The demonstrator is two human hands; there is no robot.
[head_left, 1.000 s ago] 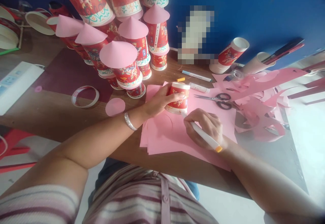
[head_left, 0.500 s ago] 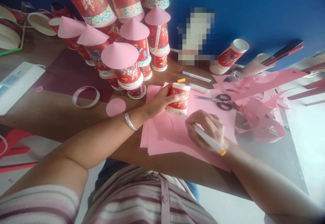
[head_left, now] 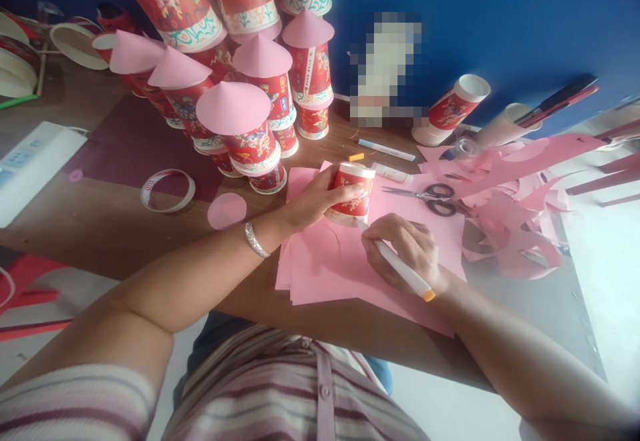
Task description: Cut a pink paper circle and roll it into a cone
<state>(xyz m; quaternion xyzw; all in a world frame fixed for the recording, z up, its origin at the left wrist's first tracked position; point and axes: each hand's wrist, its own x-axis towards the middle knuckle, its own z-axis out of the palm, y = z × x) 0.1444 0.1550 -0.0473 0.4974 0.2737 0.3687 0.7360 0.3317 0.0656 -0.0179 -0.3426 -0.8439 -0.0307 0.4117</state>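
My left hand (head_left: 320, 200) is wrapped round a red paper cup (head_left: 356, 184), which is tilted above a stack of pink paper (head_left: 320, 274). In my right hand (head_left: 403, 248) is a white marker (head_left: 403, 269) with an orange end. Its tip meets the lower rim of the cup; whether it touches cannot be made out. A curved line shows on the pink sheet below the cup. Scissors (head_left: 430, 199) with dark handles lie on the paper to the right, beside another white marker (head_left: 393, 173) and a small orange cap (head_left: 356, 157).
Red cup towers with pink cone roofs (head_left: 233, 108) stand at the back left. A paper ring (head_left: 167, 191) and pink disc (head_left: 227, 211) lie left of my hands. Pink scraps (head_left: 520, 214) heap at the right, near a pen holder (head_left: 510, 124) and a leaning cup (head_left: 455, 104).
My right hand with the marker has shifted slightly left along the cup's lower rim. My left hand holds the cup in nearly the same place.
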